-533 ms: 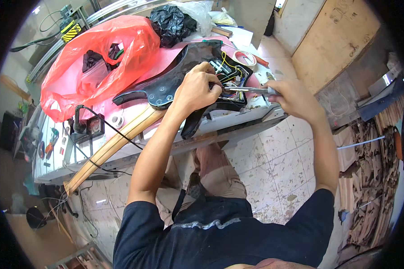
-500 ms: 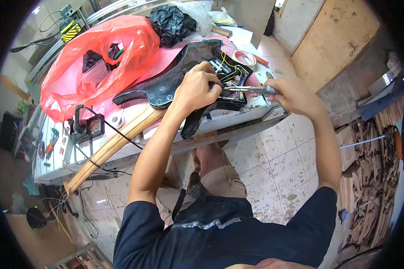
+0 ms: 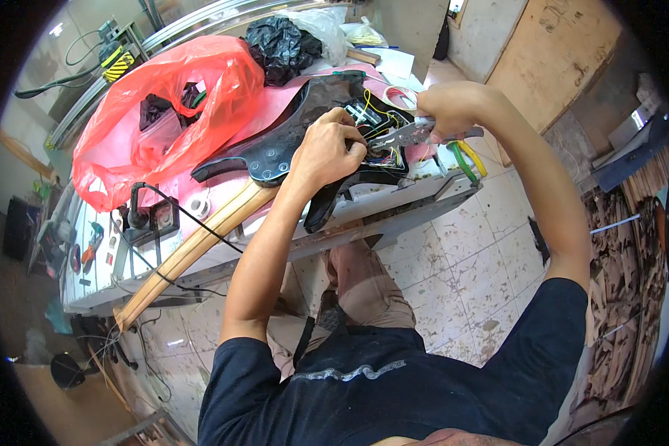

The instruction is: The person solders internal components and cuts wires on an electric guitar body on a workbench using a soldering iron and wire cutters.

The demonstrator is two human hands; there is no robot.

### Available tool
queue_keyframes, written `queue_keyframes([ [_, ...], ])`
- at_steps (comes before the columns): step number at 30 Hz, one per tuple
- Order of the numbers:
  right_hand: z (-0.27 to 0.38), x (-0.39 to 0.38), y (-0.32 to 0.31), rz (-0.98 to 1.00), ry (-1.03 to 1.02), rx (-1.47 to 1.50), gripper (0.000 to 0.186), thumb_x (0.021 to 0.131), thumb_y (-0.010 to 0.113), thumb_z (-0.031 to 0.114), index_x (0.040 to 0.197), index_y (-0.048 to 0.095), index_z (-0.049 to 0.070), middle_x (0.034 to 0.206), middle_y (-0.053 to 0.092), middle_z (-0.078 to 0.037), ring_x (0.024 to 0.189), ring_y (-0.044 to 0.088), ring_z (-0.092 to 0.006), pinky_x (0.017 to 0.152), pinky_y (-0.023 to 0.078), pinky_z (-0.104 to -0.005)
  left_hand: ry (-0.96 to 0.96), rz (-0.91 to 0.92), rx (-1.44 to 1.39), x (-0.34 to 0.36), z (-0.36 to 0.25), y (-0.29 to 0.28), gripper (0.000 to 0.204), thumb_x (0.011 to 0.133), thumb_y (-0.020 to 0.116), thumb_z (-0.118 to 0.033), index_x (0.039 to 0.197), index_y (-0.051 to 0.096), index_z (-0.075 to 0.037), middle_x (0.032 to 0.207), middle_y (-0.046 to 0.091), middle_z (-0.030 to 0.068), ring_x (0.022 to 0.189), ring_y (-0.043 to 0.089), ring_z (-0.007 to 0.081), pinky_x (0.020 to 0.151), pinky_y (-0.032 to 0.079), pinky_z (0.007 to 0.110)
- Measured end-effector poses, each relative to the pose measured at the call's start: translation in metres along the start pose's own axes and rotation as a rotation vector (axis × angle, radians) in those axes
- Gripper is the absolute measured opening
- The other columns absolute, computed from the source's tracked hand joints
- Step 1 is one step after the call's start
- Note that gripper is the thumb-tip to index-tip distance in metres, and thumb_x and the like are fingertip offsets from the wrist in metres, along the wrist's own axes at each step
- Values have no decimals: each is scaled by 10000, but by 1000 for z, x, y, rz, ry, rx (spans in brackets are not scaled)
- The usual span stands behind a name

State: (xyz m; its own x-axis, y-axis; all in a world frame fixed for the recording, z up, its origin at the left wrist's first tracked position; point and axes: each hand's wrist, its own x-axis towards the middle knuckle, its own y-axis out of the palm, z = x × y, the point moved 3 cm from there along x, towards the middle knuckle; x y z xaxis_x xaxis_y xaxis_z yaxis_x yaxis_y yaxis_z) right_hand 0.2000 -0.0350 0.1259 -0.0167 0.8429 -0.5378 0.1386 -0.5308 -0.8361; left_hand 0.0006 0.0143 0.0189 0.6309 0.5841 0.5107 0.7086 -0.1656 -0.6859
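Note:
A black electric guitar body [image 3: 305, 111] lies back-up on the bench, its rear cavity full of thin wires [image 3: 383, 111] and small electronic parts. Its long wooden neck [image 3: 201, 249] runs toward the lower left. My left hand [image 3: 328, 147] rests at the cavity's near-left side, fingers pinched together over the wiring; what they hold is hidden. From the right, my right hand [image 3: 450, 111] grips a flat grey metal plier-like tool [image 3: 403, 137], whose tip reaches into the cavity close to my left fingertips. Green and yellow curved handles [image 3: 470, 160] show just below my right hand.
A large red plastic bag [image 3: 223, 82] and a black bag [image 3: 282, 50] lie beyond the guitar. A tape roll [image 3: 400, 97] sits by its far right edge. A black cable [image 3: 189, 212] crosses the neck. Small tools [image 3: 89, 245] lie at the bench's left end.
My right hand has turned over and shifted slightly up and left, its elbow swung outward, and the tool now shows its flat side. Green and yellow handles have come into view. My left hand barely moved.

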Motion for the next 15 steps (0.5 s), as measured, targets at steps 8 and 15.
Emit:
queue_keyframes([
  [8, 2, 19, -6, 19, -9, -141, 247, 796, 818, 133, 994, 750, 3, 868, 753, -173, 744, 746, -275, 650, 566, -412, 5, -10, 0, -2, 1, 0, 247, 748, 634, -184, 868, 821, -76, 1058, 684, 175, 972, 680, 346, 917, 530, 414],
  [15, 18, 21, -13, -160, -140, -378, 298, 720, 840, 144, 980, 756, 24, 913, 746, -191, 873, 727, -351, 733, 571, -454, -4, -7, -11, -1, 3, 0, 238, 740, 632, -167, 854, 820, -75, 1034, 683, 174, 964, 680, 341, 909, 531, 407],
])
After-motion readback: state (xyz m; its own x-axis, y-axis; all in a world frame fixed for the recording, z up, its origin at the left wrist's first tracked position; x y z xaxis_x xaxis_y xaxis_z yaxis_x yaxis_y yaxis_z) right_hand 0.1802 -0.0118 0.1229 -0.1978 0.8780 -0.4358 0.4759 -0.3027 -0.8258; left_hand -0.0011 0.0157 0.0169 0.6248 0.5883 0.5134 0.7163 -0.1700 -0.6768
